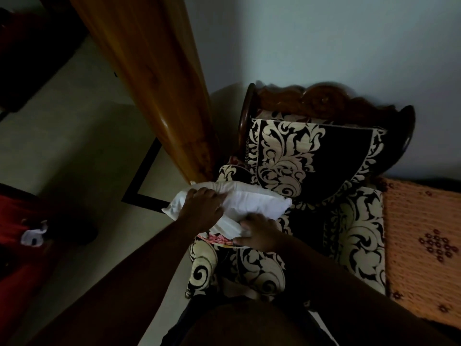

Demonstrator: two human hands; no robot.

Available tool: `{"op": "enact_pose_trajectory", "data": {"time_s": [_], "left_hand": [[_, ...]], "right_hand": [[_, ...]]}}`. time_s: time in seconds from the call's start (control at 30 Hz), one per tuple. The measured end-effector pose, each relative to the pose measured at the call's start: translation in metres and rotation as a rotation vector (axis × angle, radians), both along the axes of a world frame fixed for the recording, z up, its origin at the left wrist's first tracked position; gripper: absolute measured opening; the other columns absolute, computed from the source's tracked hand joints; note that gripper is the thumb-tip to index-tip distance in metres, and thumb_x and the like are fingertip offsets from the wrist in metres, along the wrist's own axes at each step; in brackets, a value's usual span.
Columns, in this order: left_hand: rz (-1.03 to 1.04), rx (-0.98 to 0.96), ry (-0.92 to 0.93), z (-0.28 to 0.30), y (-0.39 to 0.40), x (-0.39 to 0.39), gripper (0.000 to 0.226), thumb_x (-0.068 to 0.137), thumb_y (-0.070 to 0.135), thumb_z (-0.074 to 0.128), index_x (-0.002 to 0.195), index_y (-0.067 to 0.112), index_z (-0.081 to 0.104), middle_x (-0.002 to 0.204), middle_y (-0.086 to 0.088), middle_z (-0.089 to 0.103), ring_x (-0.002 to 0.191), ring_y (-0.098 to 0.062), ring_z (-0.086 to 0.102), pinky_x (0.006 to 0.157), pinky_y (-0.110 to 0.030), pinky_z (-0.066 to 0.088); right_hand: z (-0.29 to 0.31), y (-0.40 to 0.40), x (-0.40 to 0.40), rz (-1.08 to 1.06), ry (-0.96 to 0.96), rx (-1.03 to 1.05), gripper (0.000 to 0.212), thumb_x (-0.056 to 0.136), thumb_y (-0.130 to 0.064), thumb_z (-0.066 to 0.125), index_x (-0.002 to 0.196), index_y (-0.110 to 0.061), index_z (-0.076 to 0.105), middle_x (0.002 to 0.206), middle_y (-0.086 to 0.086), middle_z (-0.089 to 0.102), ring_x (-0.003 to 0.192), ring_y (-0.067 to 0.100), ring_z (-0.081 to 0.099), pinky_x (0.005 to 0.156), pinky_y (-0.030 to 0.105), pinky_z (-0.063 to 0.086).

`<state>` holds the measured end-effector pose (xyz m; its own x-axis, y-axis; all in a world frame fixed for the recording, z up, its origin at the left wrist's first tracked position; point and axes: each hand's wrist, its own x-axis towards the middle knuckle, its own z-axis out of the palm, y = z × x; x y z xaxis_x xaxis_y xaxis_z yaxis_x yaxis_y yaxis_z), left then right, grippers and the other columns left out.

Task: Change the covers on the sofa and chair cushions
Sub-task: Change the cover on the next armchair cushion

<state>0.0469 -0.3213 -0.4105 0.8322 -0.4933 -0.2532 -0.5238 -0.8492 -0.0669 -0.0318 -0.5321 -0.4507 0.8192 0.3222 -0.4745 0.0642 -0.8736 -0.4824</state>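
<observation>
The armchair (pixel 324 221) fills the corner of the dim room, carved dark wood along its top and black-and-cream leaf-patterned covers on its back cushion (pixel 311 156) and seat. A wooden door (pixel 149 71) leans into view on its left, and a woven orange mat (pixel 424 245) lies on its right.

The white pillow (pixel 249 198) sits at the front left of the seat, over the left armrest, with both hands on it. It looks bare, with no patterned cover on it, and a scrap of pink-flowered cloth (pixel 217 239) shows just under its near edge.

The left hand (pixel 202 208) lies on top of the pillow's left end, fingers curled into the fabric and gripping it. The right hand (pixel 259 233) pinches the near edge, fingers and thumb closed on the white cloth.

From the way it puckers under the fingers, I judge the pillow light, soft and squashy, not slippery, with nothing to break. It will sag if held by one end, so a corner in each hand, or a grip along one seam, seems the best hold for feeding it into a cover.
</observation>
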Motion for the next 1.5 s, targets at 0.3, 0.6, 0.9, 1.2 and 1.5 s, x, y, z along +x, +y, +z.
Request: {"op": "enact_pose_trajectory", "data": {"time_s": [0.3,0.6,0.9,1.2,1.5], "left_hand": [[0.087,-0.146,0.006,-0.008,0.026,-0.016,0.068,0.086,0.07,0.02,0.107,0.033,0.073,0.118,0.006,0.062,0.123,-0.023,0.052,0.099,-0.047,0.034],[-0.25,-0.354,0.259,0.015,-0.033,0.004,0.105,0.079,0.09,0.036,0.156,0.02,0.032,0.157,-0.008,0.042,0.141,-0.027,0.043,0.111,-0.049,0.04],[-0.335,-0.164,0.254,-0.012,-0.025,-0.029,0.054,0.085,0.079,0.048,0.106,0.034,0.069,0.112,0.006,0.057,0.119,-0.023,0.048,0.102,-0.047,0.03],[-0.29,-0.059,0.245,0.008,-0.06,-0.035,0.069,0.082,0.063,0.06,0.144,0.04,0.04,0.141,0.008,0.052,0.129,-0.023,0.05,0.107,-0.052,0.036],[-0.037,-0.191,0.734,0.013,-0.064,-0.031,0.059,0.084,0.037,0.079,0.138,0.022,0.059,0.144,0.0,0.052,0.122,-0.019,0.048,0.099,-0.037,0.04]], "right_hand": [[0.034,-0.046,0.012,-0.409,-0.069,0.315,0.041,0.095,-0.054,0.061,0.073,-0.019,0.059,0.068,-0.004,0.06,0.065,0.01,0.061,0.066,0.033,0.047],[0.042,-0.02,-0.002,-0.182,0.028,0.419,0.024,0.091,-0.039,0.073,0.097,-0.02,0.06,0.084,-0.013,0.06,0.074,-0.001,0.056,0.064,0.007,0.038],[0.03,-0.063,-0.013,-0.186,-0.107,0.254,0.018,0.09,-0.038,0.073,0.093,-0.022,0.063,0.076,-0.016,0.055,0.071,-0.001,0.051,0.068,0.025,0.04],[0.033,-0.06,-0.006,-0.147,-0.276,0.35,0.022,0.091,-0.032,0.074,0.095,-0.012,0.064,0.086,-0.005,0.063,0.079,0.009,0.059,0.069,0.017,0.041],[0.031,-0.057,0.009,-0.111,0.036,0.341,0.014,0.092,-0.033,0.072,0.094,-0.026,0.06,0.089,-0.008,0.063,0.085,0.008,0.06,0.074,0.025,0.046]]}}
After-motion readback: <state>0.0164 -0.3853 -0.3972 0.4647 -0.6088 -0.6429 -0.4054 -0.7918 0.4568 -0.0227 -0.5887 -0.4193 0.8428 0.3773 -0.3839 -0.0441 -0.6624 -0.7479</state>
